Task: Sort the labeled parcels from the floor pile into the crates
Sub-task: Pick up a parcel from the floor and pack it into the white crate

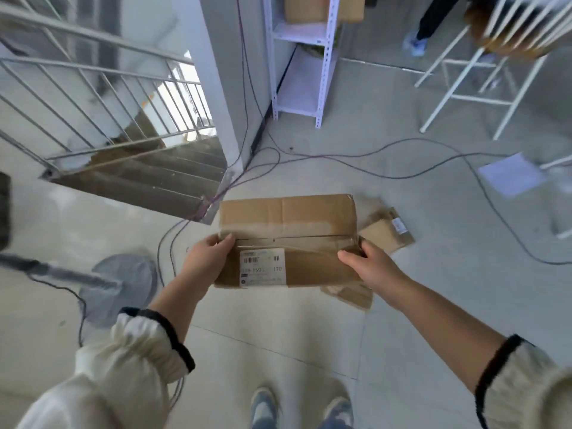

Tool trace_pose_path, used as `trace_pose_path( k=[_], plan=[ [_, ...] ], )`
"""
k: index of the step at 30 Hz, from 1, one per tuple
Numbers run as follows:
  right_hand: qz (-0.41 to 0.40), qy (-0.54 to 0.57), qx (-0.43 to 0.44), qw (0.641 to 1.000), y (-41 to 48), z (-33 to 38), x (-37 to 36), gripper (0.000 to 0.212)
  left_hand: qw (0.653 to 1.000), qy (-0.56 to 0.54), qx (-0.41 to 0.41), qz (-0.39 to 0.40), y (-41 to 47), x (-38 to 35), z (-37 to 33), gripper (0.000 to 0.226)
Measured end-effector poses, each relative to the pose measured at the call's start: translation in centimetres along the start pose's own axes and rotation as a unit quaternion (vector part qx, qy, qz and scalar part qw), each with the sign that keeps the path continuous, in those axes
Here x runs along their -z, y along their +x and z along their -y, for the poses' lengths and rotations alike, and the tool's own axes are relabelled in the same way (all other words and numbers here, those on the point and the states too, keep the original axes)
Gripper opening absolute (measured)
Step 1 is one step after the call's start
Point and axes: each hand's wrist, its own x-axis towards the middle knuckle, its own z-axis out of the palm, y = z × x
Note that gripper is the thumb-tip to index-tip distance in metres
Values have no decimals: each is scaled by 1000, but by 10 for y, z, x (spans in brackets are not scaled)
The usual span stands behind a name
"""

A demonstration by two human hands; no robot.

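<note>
Pale concrete floor (402, 305), open stairwell (148, 181) with a metal railing cut into it. No crate shows in view.

- Parcel (288, 224): flat brown cardboard box, held off the floor just past the stairwell's near corner, long side across the body, printed label (263, 267) face up on the half nearer the person.
- Left hand (207, 261): grasps the parcel's end nearest the stairwell, thumb on the top face beside the label, fingers tucked under.
- Right hand (371, 267): grasps the end farthest from the stairwell, thumb laid along the top, fingers wrapped round the edge.
- 2 more cardboard pieces lie on the floor on the side of the held parcel away from the stairwell: a small labelled parcel (387, 230), and a flatter piece (349, 294) partly hidden under the held one.
- Loose cables (402, 144) trail from the stairwell corner across the floor; white shelf rack (300, 72) stands beyond the stairwell's far side.

Handling, as judged: held level at arm's reach by its ends alone, so probably light. Cardboard looks stiff but creased, and the centre seam gapes slightly under its tape. Best hold is the 2 short ends with fingers underneath; pressing on the seam risks caving in the flaps. Taped strips may be slick.
</note>
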Motion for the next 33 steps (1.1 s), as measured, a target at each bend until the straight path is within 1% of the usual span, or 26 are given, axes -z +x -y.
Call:
trace_pose_path(
  k=[3,4,6,7,9,10,12,15,17,19,21,24,25,28,31,33],
  plan=[
    [-22,-6,-7,1000,-79,36,49,26,997,63,-35,-13,-82,15,-63,34],
    [-33,-2,-3,999,-103,42,63,25,997,65,-49,-8,-105,16,-80,35],
    [-54,14,3,998,-145,50,87,27,996,50,-65,21,-140,12,-105,37],
    [-68,20,1,997,-164,50,97,31,996,45,-74,32,-152,8,-114,37],
    [-102,24,-4,994,-196,48,116,41,991,36,-110,62,-177,-5,-133,32],
    [-124,28,0,992,-208,45,124,42,989,30,-123,82,-186,-12,-141,28],
    [-168,47,9,985,-231,39,139,34,983,30,-138,121,-198,-28,-155,22],
    [-232,89,0,969,-264,28,155,16,965,61,-177,181,-214,-48,-174,31],
    [-272,131,-8,953,-287,20,159,12,950,104,-216,201,-222,-62,-183,38],
    [-314,177,-25,932,-315,10,155,17,921,170,-271,220,-240,-70,-192,26],
    [-363,210,-35,907,-346,0,142,21,891,204,-323,245,-256,-84,-195,24],
    [-440,252,-66,859,-405,-29,124,22,837,222,-371,334,-298,-112,-194,24],
    [-465,267,-75,841,-424,-43,118,21,816,231,-384,365,-318,-122,-191,27],
    [-545,323,-92,768,-502,-77,96,22,747,268,-415,446,-389,-154,-169,35],
    [-617,360,-107,692,-603,-111,61,24,661,297,-433,536,-484,-179,-128,20],
    [-663,377,-128,634,-669,-139,28,26,599,305,-438,596,-550,-185,-94,20]
  ],
)
